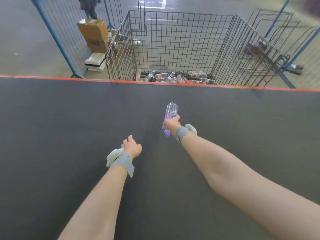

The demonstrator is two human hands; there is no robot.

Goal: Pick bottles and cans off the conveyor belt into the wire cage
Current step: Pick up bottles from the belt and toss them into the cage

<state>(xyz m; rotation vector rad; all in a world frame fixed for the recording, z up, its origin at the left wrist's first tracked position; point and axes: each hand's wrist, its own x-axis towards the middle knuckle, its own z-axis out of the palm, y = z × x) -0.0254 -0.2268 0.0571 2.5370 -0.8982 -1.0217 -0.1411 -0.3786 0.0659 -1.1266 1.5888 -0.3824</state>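
My right hand (172, 124) grips a clear plastic bottle (171, 110) with a purple cap, its base pointing toward the cage and its cap end toward me. The bottle is held above the dark conveyor belt (69, 127). My left hand (132, 147) hovers over the belt lower and to the left, fingers loosely spread, holding nothing. Beyond the belt's orange far edge stands the wire cage (173, 42), with several plastic bottles (173, 77) lying on its bottom.
A blue-framed mesh fence (57, 35) stands left of the cage, with cardboard boxes (94, 34) and white packs (95, 61) behind it. Folded wire panels (270, 49) lean to the cage's right. A person's legs (89, 6) show at the top left.
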